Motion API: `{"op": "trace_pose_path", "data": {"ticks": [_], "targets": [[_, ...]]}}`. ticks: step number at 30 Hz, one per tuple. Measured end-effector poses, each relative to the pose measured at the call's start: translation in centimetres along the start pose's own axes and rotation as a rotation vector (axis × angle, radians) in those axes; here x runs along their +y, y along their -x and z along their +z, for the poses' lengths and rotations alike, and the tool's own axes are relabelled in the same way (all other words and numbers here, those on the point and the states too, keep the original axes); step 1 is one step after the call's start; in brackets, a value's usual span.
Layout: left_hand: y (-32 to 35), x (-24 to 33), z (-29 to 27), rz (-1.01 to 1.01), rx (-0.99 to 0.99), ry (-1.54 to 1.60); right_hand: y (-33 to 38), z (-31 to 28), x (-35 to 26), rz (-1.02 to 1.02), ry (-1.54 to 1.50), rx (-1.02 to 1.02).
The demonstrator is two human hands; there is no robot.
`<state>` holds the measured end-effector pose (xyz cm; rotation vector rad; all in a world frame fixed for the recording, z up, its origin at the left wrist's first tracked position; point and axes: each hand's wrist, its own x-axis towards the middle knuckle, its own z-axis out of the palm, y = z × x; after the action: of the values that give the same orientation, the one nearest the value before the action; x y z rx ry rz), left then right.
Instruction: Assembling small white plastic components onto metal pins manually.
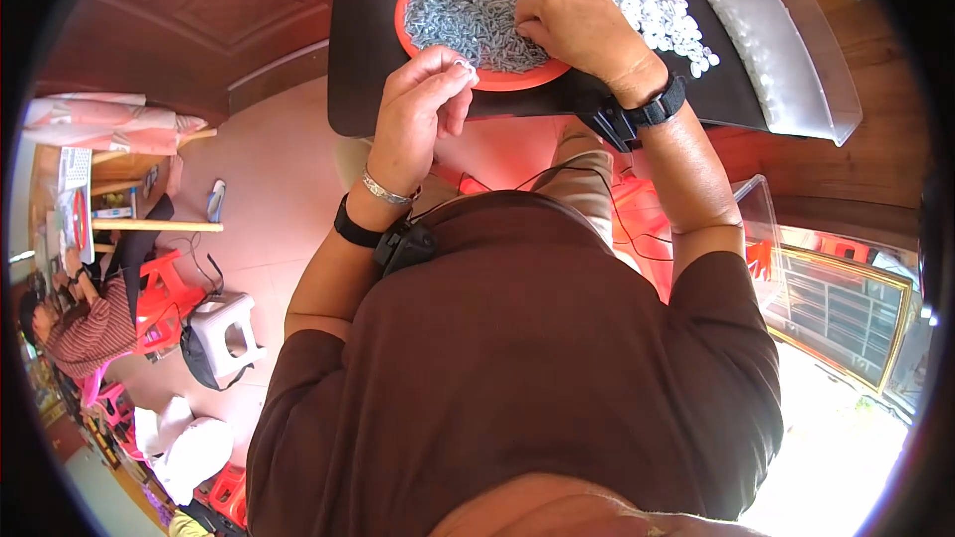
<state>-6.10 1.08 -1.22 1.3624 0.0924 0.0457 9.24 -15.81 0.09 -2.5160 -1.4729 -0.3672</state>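
Note:
My left hand (423, 109) is at the near rim of a round orange-red plate (406, 36). Its thumb and forefinger pinch a small white plastic piece (465, 68). Grey metal screws (468, 10) fill the plate in a heap. Over the plate's right side, my right hand (582, 28) dips its curled fingertips among the screws; whatever they grip is hidden. To the right of that hand, a loose pile of small white plastic pieces (657, 15) lies spread on the dark table (363, 70).
A clear bin (811, 60) holding white pieces stands at the table's right edge. Below it sits a clear plastic container (761, 229). At far left, another person (90, 323) sits at a table, near a red stool (164, 303) and a white stool (229, 328).

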Motion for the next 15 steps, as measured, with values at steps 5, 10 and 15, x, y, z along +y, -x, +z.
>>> {"op": "trace_pose_path", "data": {"ticks": [5, 10, 15], "targets": [[0.15, 0.20, -0.08, -0.011, 0.035, 0.011, -0.14, 0.09, -0.23, 0.047, -0.148, 0.121], [0.14, 0.10, 0.00, -0.008, 0.025, 0.028, -0.29, -0.38, -0.48, 0.145, -0.230, 0.119], [0.04, 0.03, 0.04, 0.011, 0.001, 0.014, -0.13, -0.51, -0.15, 0.261, -0.793, 0.092]]}}
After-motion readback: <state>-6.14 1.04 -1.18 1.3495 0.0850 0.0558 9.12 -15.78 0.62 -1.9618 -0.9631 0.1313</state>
